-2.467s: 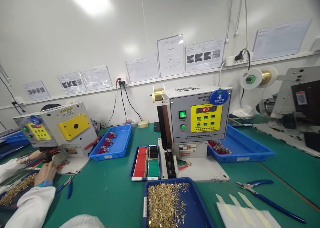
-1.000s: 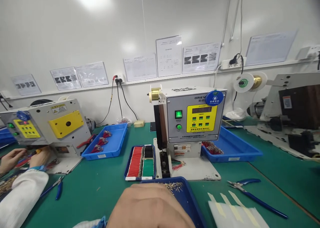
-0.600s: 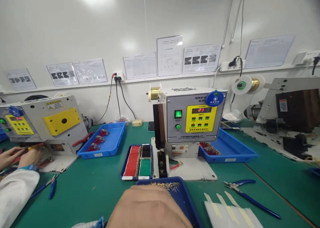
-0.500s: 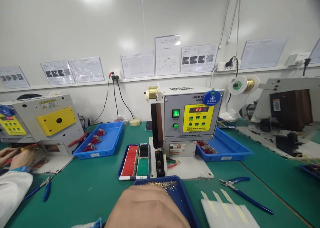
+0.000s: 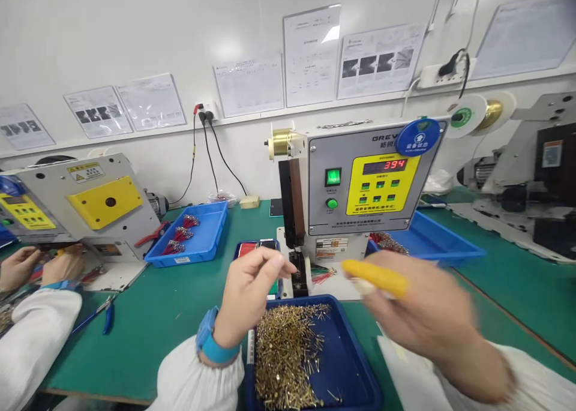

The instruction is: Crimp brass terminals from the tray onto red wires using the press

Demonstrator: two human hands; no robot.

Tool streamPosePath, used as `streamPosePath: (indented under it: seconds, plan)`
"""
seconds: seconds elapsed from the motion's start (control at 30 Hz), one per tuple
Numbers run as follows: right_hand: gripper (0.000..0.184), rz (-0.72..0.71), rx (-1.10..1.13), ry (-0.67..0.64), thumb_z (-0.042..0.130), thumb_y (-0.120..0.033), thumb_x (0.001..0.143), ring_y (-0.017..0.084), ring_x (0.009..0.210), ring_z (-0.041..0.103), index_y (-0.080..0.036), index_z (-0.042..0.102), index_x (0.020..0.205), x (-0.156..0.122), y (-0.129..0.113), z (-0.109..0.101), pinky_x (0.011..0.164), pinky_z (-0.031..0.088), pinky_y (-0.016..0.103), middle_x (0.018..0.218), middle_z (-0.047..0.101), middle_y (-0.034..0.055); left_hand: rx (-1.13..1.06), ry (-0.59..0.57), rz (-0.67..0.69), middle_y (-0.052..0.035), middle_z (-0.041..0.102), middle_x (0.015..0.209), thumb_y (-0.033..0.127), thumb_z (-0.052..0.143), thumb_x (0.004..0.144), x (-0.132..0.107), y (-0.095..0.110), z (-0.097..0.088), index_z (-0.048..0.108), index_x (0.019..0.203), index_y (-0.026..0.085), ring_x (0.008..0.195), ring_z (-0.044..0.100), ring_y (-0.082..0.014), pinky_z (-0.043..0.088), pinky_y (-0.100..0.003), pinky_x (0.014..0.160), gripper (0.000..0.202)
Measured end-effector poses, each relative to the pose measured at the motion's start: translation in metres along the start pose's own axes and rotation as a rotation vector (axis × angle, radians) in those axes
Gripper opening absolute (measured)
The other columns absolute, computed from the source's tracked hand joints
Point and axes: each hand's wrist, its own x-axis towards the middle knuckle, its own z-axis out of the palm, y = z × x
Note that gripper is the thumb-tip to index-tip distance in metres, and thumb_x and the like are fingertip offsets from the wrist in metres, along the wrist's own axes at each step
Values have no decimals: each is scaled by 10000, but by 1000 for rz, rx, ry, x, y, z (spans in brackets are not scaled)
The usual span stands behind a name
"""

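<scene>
- Terminal crimping machine (image 5: 355,183) stands straight ahead of the fingers, its green switch lit and its yellow panel reading 394; its crimping die (image 5: 297,273) sits just beyond the left fingertips.
- Second crimping machine (image 5: 85,201) stands well left of the fingers, with a co-worker's two hands (image 5: 40,267) working at its base.
- Blue tray of loose brass terminals (image 5: 360,363) lies directly below both hands, touching neither.
- Blue tray of red wires (image 5: 198,243) sits left of the fingers, beside the second machine; another blue tray (image 5: 441,249) sits beyond the right fingers, behind the first machine.
- Left hand (image 5: 247,291) hangs over the brass tray, a blue wristband (image 5: 216,348) at its wrist. Its fingers (image 5: 270,264) pinch together, tips nearly meeting, close to the die; whether they hold a terminal is too small to tell.
- Right hand (image 5: 418,321) is blurred, to the right of the die and above the tray's rim. Its fingers (image 5: 387,306) are curled around a yellow rod-shaped object (image 5: 375,278), which they appear to grip; the blur hides its exact kind.
- Blue-handled pliers (image 5: 105,318) lie on the green bench mat (image 5: 144,351), well left of the fingers.
</scene>
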Motion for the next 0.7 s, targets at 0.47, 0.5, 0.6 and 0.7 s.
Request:
streamPosePath:
  seconds: [0.47,0.5,0.6,0.7]
  plan:
    - [362,208,408,-306,386,-286,1000,123,570,504,-146,613,755,-51,14,131,571,352,256,632,580,19,327,246,-58,11,610,645,389,474,924,60,-115,10,648,855,168,604,540,-117,411,-227,601,289]
    - [354,234,427,-292,395,-278,997,118,561,489,-149,599,739,-51,16,128,571,345,255,622,568,12,405,213,-55,1,633,680,386,468,926,57,-122,10,654,859,169,630,558,-125,411,-229,612,293]
    - [360,287,448,-272,428,-270,983,107,529,431,-156,541,661,-50,20,124,566,322,259,578,513,-7,542,191,-35,-30,690,804,367,444,934,52,-134,6,665,885,173,735,614,-148,430,-235,679,298]
    - [376,299,480,-297,434,-285,976,104,523,410,-157,521,633,-51,21,124,546,305,256,564,482,-13,587,253,-21,-37,704,848,360,443,937,54,-139,2,669,894,174,783,633,-156,435,-234,720,295]
